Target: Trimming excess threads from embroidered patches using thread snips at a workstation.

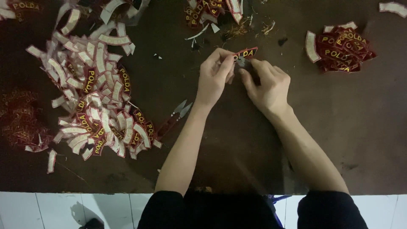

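Containers: none in view — all stock lies loose on the dark brown table point(237, 144).

Item 1, held patch point(246, 53): curved arc-shaped embroidered badge, dark ground, red border, yellow lettering. It sits up off the table btwn your two hands, lettered face toward the camera, right end sticking out past your fingertips.

Grip, left hand point(215, 77): fingers curled in, thumb and forefinger pinched on the patch's left end. Closed on it.

Grip, right hand point(268, 83): fingers bunched at the patch's lower edge, closed round a small metallic tool — looks like thread snips, too small to tell for sure. Fingertips touch the patch from below/right.

Item 2, thread snips point(174, 118): red-handled, blades apart, lying on the table just left of your left forearm, untouched.

Item 3, big pile point(95, 95): same patches mixed with white backing strips, many face down, spread wide on the left, well apart from your hands.

Item 4, sorted pile point(339, 47): patches face up, stacked loosely at upper right, a few white backs showing.

Item 5, top pile point(212, 12): more patches at the top edge, w/ thread scraps point(254, 29) just beside it.

Item 6, dark red heap point(19, 121): far left, dim, detail not readable.

Nr edge: white tiled floor point(63, 210) below the table.
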